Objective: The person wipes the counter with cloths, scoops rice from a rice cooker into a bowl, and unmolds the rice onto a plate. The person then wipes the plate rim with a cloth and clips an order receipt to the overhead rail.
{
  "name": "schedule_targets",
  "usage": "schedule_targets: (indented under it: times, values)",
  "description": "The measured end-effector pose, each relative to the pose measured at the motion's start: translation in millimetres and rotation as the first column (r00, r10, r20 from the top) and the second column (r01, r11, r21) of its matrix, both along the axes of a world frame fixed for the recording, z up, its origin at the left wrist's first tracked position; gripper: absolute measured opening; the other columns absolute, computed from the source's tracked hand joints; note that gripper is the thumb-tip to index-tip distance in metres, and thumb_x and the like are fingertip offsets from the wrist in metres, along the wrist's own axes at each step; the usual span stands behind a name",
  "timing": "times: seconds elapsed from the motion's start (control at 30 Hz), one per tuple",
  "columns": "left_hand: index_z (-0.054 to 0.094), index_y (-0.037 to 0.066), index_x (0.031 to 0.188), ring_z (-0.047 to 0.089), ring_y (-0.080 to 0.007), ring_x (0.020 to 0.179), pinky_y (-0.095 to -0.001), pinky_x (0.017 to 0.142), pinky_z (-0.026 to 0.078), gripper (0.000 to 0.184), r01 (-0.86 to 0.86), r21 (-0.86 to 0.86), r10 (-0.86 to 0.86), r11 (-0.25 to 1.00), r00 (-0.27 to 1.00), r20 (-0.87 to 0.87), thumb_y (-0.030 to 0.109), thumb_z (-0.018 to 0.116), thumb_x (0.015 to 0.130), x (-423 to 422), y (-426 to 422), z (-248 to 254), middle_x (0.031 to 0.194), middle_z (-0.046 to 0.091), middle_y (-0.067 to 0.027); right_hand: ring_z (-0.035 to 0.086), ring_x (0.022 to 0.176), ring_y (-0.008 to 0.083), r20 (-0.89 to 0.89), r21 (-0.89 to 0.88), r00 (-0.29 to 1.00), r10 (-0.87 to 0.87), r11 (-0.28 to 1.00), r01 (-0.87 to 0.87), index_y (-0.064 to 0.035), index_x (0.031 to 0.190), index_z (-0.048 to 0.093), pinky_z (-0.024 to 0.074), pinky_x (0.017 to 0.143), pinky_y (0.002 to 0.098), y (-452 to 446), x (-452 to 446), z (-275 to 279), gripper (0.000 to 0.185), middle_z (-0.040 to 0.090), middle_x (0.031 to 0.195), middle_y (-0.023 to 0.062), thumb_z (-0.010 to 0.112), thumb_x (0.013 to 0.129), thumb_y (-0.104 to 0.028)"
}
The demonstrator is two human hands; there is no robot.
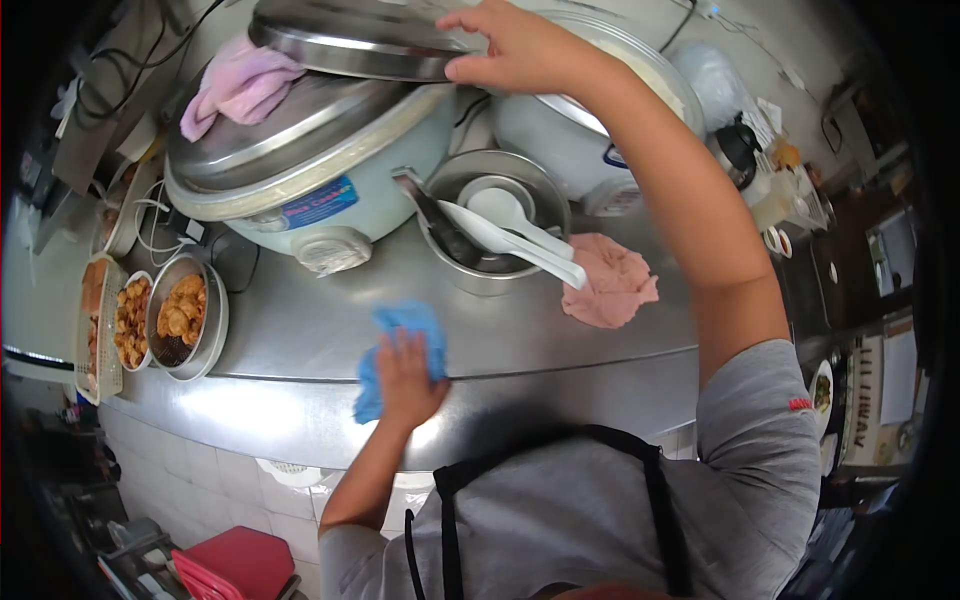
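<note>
Left hand [407, 385] | blue cloth [422, 322] (rumpled) | long axis runs away from body

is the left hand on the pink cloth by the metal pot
No, the left hand is on the blue cloth, while the pink cloth lies beside the metal pot.

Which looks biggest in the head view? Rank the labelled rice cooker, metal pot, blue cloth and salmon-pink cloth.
1. Labelled rice cooker
2. Metal pot
Too alike to rank: blue cloth, partly under the left hand, and salmon-pink cloth.
</note>
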State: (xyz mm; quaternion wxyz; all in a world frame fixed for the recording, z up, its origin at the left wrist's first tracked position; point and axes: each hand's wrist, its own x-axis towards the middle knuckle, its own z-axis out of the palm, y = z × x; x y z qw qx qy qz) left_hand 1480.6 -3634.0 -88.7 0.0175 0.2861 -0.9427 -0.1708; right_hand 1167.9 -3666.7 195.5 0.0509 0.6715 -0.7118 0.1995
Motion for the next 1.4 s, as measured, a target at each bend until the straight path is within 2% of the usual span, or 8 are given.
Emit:
schedule_targets:
  times: [0.27,0.4,0.47,0.57,0.63,0.73,0.87,1.4]
  values:
    - [0.044,0.003,0.113,0.040,-0.0346,0.109,-0.0396,0.089,0.035,0.052,0.451,0.209,-0.234,0.868,0.741,-0.629,0.009,0.061,0.064,-156.6,73.4,31.2,0.115,0.046,-0.0146,0.054,0.070,0.0209,0.149,0.142,0.986,-0.073,0.989,0.052,-0.0058,0.098,0.057,0.0441,0.064,0.0318,88.5,-10.7,-32.2,0.031,0.058,0.077,0.0089,0.056,0.074,-0.026]
    - [0.049,0.002,0.105,0.048,-0.0300,0.098,-0.0381,0.082,0.039,0.037,0.545,0.020,-0.467,0.838,0.737,-0.489,0.017,0.060,0.072,-177.3,93.3,99.0,0.105,0.051,-0.0150,0.057,0.072,0.0279,0.060,0.350,0.994,-0.094,0.934,0.067,-0.0077,0.081,0.061,0.0445,0.064,0.0370,88.8,-13.5,-84.5,0.021,0.060,0.076,0.0120,0.050,0.073,-0.023]
    - [0.053,0.001,0.098,0.053,-0.0248,0.092,-0.0353,0.078,0.042,0.031,0.797,0.366,-0.768,0.480,0.584,-0.263,0.021,0.060,0.075,-163.1,52.0,146.7,0.099,0.055,-0.0136,0.058,0.070,0.0299,0.002,0.495,0.990,-0.139,0.861,0.120,-0.0087,0.076,0.062,0.0449,0.062,0.0385,82.8,-16.5,-117.1,0.018,0.061,0.074,0.0118,0.051,0.070,-0.021]
    - [0.058,0.002,0.079,0.056,-0.0110,0.058,-0.0250,0.052,0.045,0.017,0.387,0.730,-0.398,0.564,0.902,-0.171,0.018,0.052,0.080,-167.4,-8.5,181.6,0.068,0.057,-0.0025,0.058,0.071,0.0300,0.030,0.614,0.981,-0.191,0.778,0.133,-0.0060,0.076,0.062,0.0452,0.062,0.0403,76.8,-15.4,-158.4,0.018,0.061,0.075,0.0136,0.053,0.068,-0.020]
    - [0.058,0.002,0.079,0.053,-0.0099,0.053,-0.0243,0.045,0.040,0.017,0.189,0.533,-0.010,0.825,0.947,-0.320,0.018,0.049,0.079,-200.8,-48.7,155.8,0.062,0.053,-0.0028,0.059,0.071,0.0300,0.072,0.635,0.977,-0.200,0.764,0.110,-0.0026,0.073,0.061,0.0457,0.063,0.0404,72.3,-8.0,-166.7,0.019,0.060,0.074,0.0153,0.054,0.067,-0.019]
    - [0.060,0.001,0.087,0.058,-0.0312,0.086,-0.0387,0.074,0.045,0.023,0.003,0.003,-0.003,1.000,0.987,-0.160,0.016,0.047,0.077,-248.2,-92.7,101.9,0.092,0.060,-0.0177,0.060,0.072,0.0295,-0.027,0.686,0.991,-0.129,0.719,0.112,0.0007,0.077,0.059,0.0469,0.063,0.0396,67.8,0.6,-159.9,0.019,0.060,0.075,0.0177,0.055,0.067,-0.016]
    - [0.062,0.003,0.092,0.056,-0.0291,0.094,-0.0362,0.079,0.046,0.024,-0.064,-0.080,0.077,0.995,0.980,0.181,0.012,0.045,0.077,-259.5,-100.2,72.5,0.097,0.059,-0.0163,0.061,0.081,0.0262,-0.115,0.536,0.950,-0.289,0.788,0.304,-0.0048,0.096,0.059,0.0485,0.063,0.0386,83.8,6.1,-121.8,0.027,0.061,0.089,0.0164,0.055,0.070,-0.010]
    - [0.059,0.003,0.081,0.059,-0.0304,0.084,-0.0368,0.073,0.047,0.017,-0.144,-0.152,0.137,0.978,0.989,-0.059,0.012,0.050,0.071,-242.7,-75.0,101.8,0.088,0.060,-0.0182,0.057,0.075,0.0344,-0.008,0.126,0.920,-0.391,0.913,0.389,-0.0132,0.114,0.038,0.0471,0.061,0.0413,157.9,-12.7,-166.5,0.054,0.048,0.091,0.0154,0.058,0.065,-0.004]
